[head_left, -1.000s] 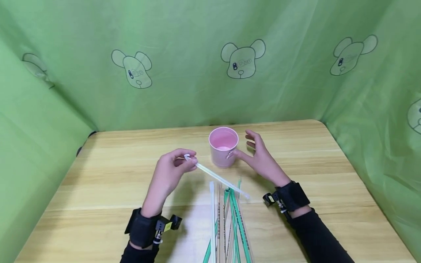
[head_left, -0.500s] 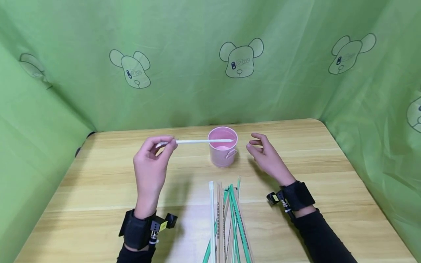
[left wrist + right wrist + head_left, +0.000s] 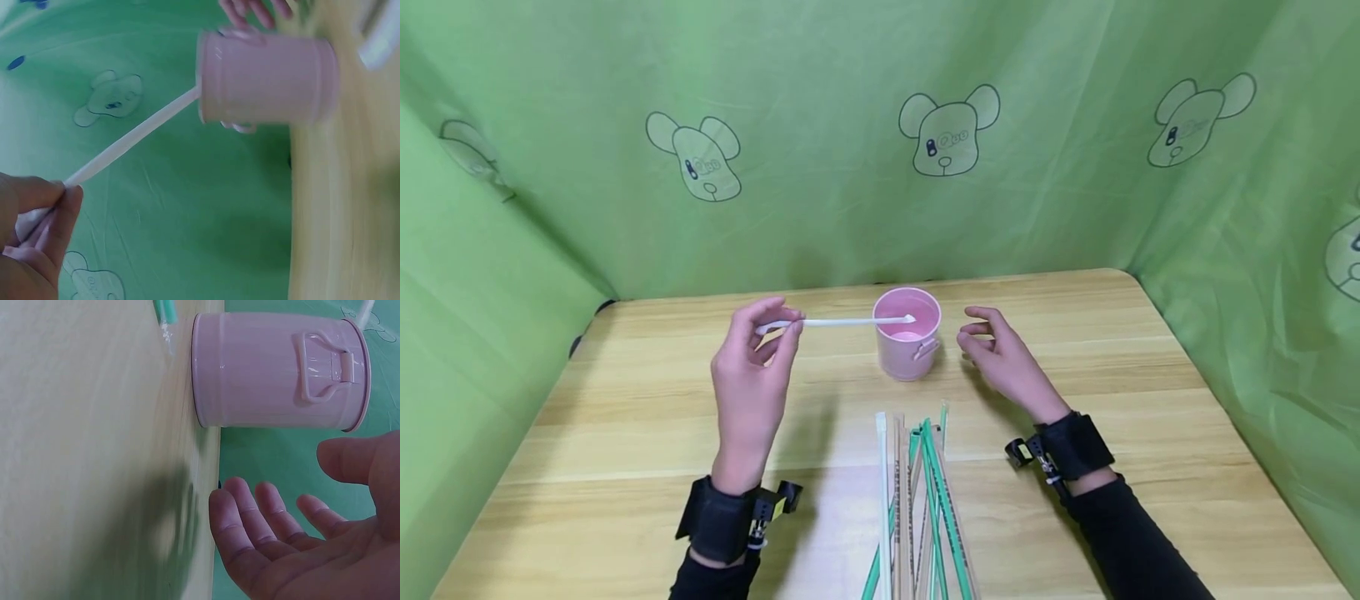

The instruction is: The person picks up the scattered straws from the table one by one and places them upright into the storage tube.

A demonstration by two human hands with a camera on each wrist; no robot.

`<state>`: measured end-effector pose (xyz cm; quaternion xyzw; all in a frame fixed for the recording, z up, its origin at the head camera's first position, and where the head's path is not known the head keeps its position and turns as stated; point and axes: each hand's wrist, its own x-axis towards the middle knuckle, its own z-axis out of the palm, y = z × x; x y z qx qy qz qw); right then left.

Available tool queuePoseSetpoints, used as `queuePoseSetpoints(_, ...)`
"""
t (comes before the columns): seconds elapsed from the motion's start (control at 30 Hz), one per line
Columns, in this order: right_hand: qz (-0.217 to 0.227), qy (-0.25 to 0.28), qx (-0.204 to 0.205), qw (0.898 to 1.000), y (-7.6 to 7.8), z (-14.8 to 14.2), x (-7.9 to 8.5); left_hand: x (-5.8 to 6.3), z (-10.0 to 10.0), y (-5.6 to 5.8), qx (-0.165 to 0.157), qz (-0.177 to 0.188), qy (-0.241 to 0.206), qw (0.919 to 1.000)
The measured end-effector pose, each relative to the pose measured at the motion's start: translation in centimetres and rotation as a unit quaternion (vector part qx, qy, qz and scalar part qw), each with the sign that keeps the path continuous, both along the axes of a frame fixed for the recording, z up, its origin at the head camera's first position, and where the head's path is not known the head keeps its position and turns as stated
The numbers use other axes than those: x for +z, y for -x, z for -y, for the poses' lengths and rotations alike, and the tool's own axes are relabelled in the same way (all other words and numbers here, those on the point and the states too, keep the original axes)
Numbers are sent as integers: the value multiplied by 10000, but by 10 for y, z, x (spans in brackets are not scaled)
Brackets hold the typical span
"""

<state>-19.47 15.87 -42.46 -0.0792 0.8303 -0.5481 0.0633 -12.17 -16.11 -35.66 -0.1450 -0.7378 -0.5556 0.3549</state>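
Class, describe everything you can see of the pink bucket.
The pink bucket is smooth, slightly glossy and near-cylindrical; whether metal or plastic is unclear. Small loop handles sit on opposite sides near its open top. It stands upright on the wood-grain table. A white straw has its far end in or just over the mouth; whether they touch cannot be told.

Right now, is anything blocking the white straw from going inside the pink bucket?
No, nothing visible. The left hand pinches the white straw, and its far end is at the open mouth of the pink bucket. The right hand is beside the bucket, apart from it; the other straws lie on its near side.
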Motion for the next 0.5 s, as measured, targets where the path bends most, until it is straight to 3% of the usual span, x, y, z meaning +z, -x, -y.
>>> queuePoseSetpoints(0.17, 0, 34, -3, 10000, 1, -1, 0, -6, -6, 4, 117, -466, 981, 9940)
queuePoseSetpoints(0.3, -14, 27, -2, 10000, 1, 0, 0, -8, -13, 6, 8, -441, 1292, 9906)
queuePoseSetpoints(0.5, -13, -28, 116, 9999, -1, 1, 3, -4, -23, 13, 185, -569, 1724, 9832)
